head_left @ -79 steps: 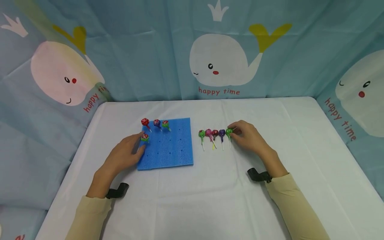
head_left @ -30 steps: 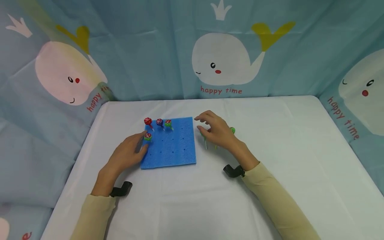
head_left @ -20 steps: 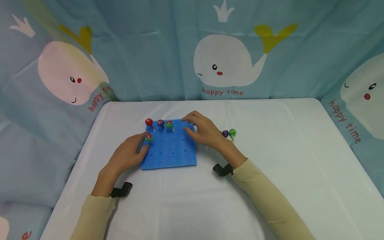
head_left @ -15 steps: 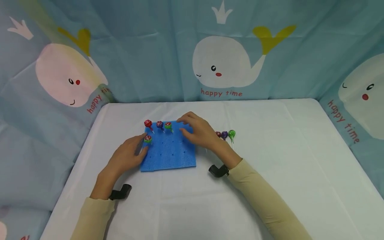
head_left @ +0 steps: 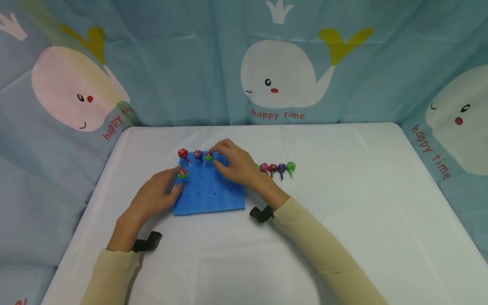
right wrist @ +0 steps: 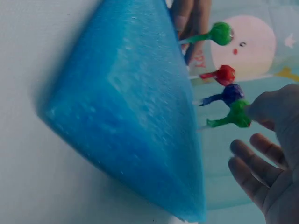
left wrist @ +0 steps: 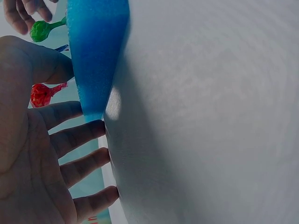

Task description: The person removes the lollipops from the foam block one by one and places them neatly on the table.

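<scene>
A blue foam board with small holes lies on the table. Red, blue and green lollipops stand in its far row; another green lollipop stands nearer on the left. My left hand rests at the board's left edge, fingers fairly straight, thumb and forefinger touching it. Over the far right part of the board, my right hand has thumb and forefinger parted beside the far-row green lollipop. In the right wrist view, the thumb is close to that lollipop; contact is unclear.
Right of the board, several lollipops lie in a row on the white tablecloth, among them a purple lollipop and a green lollipop. My right forearm partly covers the row. A whale-print curtain hangs behind the table.
My right hand has moved left from the lollipop row, across the board to the far-row green lollipop, carrying nothing visible. The left hand stays at the board's edge.
</scene>
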`<state>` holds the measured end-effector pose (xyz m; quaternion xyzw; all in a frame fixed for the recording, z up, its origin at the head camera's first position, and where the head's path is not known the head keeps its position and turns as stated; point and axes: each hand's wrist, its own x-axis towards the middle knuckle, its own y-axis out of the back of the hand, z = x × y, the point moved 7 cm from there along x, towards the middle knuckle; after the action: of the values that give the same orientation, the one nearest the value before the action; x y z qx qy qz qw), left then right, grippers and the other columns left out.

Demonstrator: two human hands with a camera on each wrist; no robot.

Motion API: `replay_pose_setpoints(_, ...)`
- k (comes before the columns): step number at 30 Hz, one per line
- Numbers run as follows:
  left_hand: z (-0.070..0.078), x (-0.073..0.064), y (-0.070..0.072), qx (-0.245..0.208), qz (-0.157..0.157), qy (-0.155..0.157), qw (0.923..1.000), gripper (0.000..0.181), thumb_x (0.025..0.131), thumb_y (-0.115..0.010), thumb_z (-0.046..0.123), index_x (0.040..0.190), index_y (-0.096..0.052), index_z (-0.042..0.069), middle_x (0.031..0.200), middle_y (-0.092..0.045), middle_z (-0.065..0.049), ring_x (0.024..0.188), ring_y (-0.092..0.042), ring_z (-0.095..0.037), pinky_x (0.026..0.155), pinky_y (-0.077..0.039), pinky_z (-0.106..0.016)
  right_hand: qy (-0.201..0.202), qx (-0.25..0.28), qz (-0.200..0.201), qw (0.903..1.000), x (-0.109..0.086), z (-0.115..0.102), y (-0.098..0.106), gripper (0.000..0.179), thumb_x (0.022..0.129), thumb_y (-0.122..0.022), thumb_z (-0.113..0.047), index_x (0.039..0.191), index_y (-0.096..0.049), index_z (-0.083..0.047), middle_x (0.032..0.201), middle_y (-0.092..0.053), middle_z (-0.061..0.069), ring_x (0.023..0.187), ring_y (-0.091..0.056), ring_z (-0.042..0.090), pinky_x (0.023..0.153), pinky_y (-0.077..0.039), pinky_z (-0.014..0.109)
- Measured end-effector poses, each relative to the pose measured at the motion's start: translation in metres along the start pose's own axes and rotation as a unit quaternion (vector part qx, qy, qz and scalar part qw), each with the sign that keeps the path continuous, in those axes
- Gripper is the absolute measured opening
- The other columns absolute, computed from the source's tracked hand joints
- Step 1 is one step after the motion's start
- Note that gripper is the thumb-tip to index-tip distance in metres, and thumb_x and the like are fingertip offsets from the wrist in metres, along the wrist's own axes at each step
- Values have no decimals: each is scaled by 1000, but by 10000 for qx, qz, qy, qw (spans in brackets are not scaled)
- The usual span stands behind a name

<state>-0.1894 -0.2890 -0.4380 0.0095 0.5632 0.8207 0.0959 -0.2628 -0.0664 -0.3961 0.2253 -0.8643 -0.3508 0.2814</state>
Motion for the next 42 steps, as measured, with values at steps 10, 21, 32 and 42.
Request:
replay_pose_setpoints(10, 3, 4, 2, -11, 66, -55, 10000, 64, 106, -58, 31, 161, -41, 4, 160, -50, -28, 149, -45, -51, 123, -36, -70, 319, -907, 215, 9951, 6, -12, -7, 29, 101, -72, -18, 130, -71, -14, 131, -67, 3, 85, -68, 14, 64, -56, 27)
replay_pose_setpoints(21, 2, 4, 2, 76, 70, -40, 9999, 64, 106, -58, 31, 161, -42, 4, 159, -51, -28, 148, -46, -51, 122, -37, -69, 265, -748, 473, 9957, 6, -17, -11, 22, 100, -71, -9, 122, -70, -11, 119, -65, 8, 88, -72, 17, 76, -62, 29)
replay_pose_setpoints(32, -1, 1, 0, -8, 53, 9, 10000, 64, 106, -58, 32, 161, -42, 5, 159, -51, -27, 148, -46, -51, 122, -37, -69, 179, -666, 645, 9955, 3, -16, -16, 20, 101, -70, -10, 121, -69, -12, 117, -62, 8, 85, -70, 17, 74, -61, 29)
replay_pose_setpoints(42, 0, -1, 2, -36, 161, -16, 9999, 63, 105, -58, 32, 160, -44, 4, 158, -53, -26, 148, -47, -49, 122, -38, -68, 153, -432, 861, 9952, 3, -18, -15, 19, 102, -69, -9, 121, -69, -11, 120, -61, 9, 95, -74, 20, 77, -63, 30)
